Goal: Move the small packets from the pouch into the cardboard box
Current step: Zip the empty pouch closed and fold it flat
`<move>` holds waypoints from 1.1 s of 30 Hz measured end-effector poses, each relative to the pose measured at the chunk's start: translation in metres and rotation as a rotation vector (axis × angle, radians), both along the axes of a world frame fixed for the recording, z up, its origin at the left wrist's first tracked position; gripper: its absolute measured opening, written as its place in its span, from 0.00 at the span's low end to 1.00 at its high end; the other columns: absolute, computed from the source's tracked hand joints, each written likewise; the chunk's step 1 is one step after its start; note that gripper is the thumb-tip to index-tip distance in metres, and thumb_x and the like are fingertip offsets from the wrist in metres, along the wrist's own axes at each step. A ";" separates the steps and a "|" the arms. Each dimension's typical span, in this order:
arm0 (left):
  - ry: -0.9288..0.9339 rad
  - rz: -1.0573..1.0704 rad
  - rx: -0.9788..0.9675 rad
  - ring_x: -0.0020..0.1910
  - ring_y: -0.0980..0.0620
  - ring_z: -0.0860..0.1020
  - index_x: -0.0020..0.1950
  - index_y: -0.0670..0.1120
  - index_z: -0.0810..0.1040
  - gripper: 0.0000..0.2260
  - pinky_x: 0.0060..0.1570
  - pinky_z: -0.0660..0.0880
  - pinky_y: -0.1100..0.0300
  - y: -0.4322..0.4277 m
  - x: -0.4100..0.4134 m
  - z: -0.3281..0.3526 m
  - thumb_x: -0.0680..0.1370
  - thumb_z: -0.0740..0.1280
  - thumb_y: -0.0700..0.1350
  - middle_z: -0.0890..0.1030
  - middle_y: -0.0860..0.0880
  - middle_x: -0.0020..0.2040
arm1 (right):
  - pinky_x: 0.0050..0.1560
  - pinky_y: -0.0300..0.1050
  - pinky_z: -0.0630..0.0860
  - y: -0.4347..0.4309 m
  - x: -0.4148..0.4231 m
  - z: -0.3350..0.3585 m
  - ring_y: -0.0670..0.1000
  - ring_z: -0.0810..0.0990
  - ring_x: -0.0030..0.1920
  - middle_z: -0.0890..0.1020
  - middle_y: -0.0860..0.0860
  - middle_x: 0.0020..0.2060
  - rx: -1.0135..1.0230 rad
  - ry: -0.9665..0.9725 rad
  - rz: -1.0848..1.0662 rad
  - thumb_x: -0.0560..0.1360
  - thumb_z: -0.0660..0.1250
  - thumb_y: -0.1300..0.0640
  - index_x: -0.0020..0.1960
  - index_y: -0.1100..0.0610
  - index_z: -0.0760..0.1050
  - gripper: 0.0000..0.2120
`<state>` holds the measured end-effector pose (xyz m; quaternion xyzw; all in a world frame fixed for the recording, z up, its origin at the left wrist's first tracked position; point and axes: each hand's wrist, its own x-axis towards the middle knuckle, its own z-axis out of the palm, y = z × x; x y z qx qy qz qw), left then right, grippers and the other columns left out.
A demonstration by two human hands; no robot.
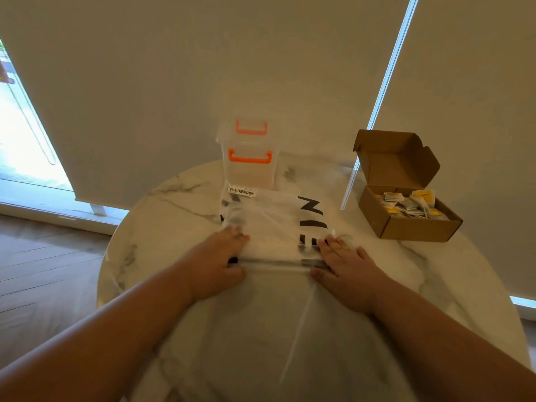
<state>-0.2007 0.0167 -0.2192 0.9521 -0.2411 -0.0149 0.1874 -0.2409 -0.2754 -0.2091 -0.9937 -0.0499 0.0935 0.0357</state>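
1. we see a round marble-patterned desk (pixel 435 280) from above, with both of our bare arms reaching forward onto it.
2. a flat, frosted plastic pouch (pixel 272 224) lies at the middle of the desk. it is thin and crinkly, with bold black letters printed on it and a barcode sticker at its far edge.
3. our left hand (pixel 216 264) pinches the pouch's near left corner, thumb under the zip strip and fingers flat on top. our right hand (pixel 345 266) holds the near right corner the same way. both grips are closed on the pouch, pulling the zip edge taut between them.
4. the pouch looks flat and nearly empty; we cannot tell whether any packets remain inside.
5. the cardboard box (pixel 406 224) sits well apart to the right, its lid flap standing open. it is stiff brown corrugated card, and small packets (pixel 412 204), white and yellow, already lie heaped inside.
6. a clear plastic tub with orange handles (pixel 251 162) stands just behind the pouch.
7. to do this step well, we judge it best to keep one hand pinning the slippery film, run the other along the zip, and feel through the film for leftover packets.
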 end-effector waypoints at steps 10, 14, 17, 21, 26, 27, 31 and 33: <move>-0.197 0.088 -0.218 0.45 0.56 0.77 0.50 0.53 0.82 0.14 0.49 0.75 0.57 0.021 -0.004 0.000 0.68 0.62 0.49 0.81 0.57 0.43 | 0.60 0.24 0.54 -0.011 -0.024 0.007 0.34 0.64 0.62 0.73 0.38 0.66 0.322 -0.224 0.076 0.77 0.66 0.52 0.70 0.41 0.70 0.22; -0.245 0.098 -0.276 0.35 0.56 0.75 0.41 0.49 0.77 0.07 0.38 0.74 0.55 0.018 -0.004 -0.001 0.76 0.60 0.46 0.77 0.54 0.34 | 0.49 0.28 0.64 -0.009 -0.022 0.004 0.37 0.74 0.51 0.78 0.37 0.50 0.357 -0.305 0.002 0.81 0.61 0.52 0.57 0.40 0.77 0.10; -0.197 0.218 -0.435 0.35 0.53 0.75 0.43 0.53 0.77 0.06 0.34 0.70 0.62 0.015 -0.011 0.002 0.78 0.64 0.45 0.78 0.52 0.34 | 0.42 0.31 0.66 -0.011 -0.022 0.003 0.39 0.75 0.44 0.79 0.39 0.42 0.503 -0.367 -0.128 0.82 0.60 0.52 0.49 0.42 0.78 0.09; -0.119 0.317 -0.517 0.35 0.53 0.75 0.43 0.54 0.77 0.06 0.33 0.70 0.60 0.009 -0.008 0.007 0.79 0.65 0.46 0.79 0.51 0.35 | 0.38 0.37 0.67 -0.008 -0.006 0.003 0.43 0.76 0.41 0.79 0.44 0.38 0.546 -0.370 -0.229 0.82 0.60 0.49 0.46 0.45 0.77 0.09; -0.108 0.426 -0.483 0.35 0.55 0.74 0.42 0.52 0.76 0.05 0.31 0.67 0.61 -0.004 0.005 0.016 0.78 0.66 0.47 0.77 0.53 0.36 | 0.43 0.43 0.71 -0.003 0.018 0.001 0.46 0.76 0.42 0.78 0.46 0.39 0.428 -0.308 -0.333 0.81 0.60 0.46 0.46 0.47 0.75 0.09; -0.083 0.455 -0.454 0.36 0.53 0.75 0.42 0.52 0.75 0.05 0.32 0.69 0.60 -0.006 0.009 0.017 0.77 0.67 0.49 0.77 0.53 0.37 | 0.45 0.44 0.73 -0.003 0.023 0.002 0.47 0.76 0.43 0.78 0.47 0.40 0.394 -0.280 -0.350 0.81 0.60 0.46 0.47 0.47 0.75 0.08; -0.307 0.571 -0.151 0.48 0.50 0.76 0.50 0.55 0.74 0.08 0.49 0.74 0.52 -0.005 0.015 0.012 0.74 0.68 0.55 0.77 0.55 0.48 | 0.45 0.44 0.72 0.001 0.031 0.006 0.48 0.75 0.46 0.77 0.49 0.48 0.334 -0.264 -0.438 0.79 0.64 0.44 0.54 0.49 0.72 0.10; -0.568 0.535 -0.267 0.55 0.46 0.74 0.56 0.51 0.75 0.11 0.55 0.70 0.48 -0.007 0.011 0.013 0.75 0.67 0.51 0.77 0.51 0.54 | 0.47 0.43 0.71 0.002 0.029 0.001 0.48 0.73 0.47 0.74 0.50 0.55 0.371 -0.350 -0.451 0.79 0.64 0.45 0.60 0.48 0.72 0.13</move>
